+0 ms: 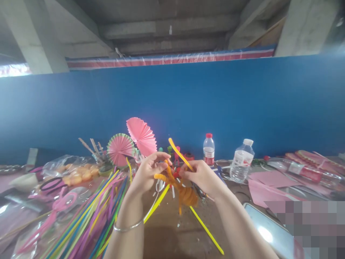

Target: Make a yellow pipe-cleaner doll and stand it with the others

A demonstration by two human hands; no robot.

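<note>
I'd call this shaping: right hand (198,176) pinching a yellow-orange pipe cleaner (178,152), left hand (148,172) half-curled at the orange pipe-cleaner figure (188,196), lower centre, grip too blurred to tell; next bend wants steadying

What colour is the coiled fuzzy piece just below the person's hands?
Orange; the coiled fuzzy piece shows in the head view, the only one.

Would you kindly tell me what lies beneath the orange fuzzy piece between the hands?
Below the orange fuzzy piece is the brown tabletop, where a yellow strip shows at its lower right. What lies directly behind its body is covered.
</note>
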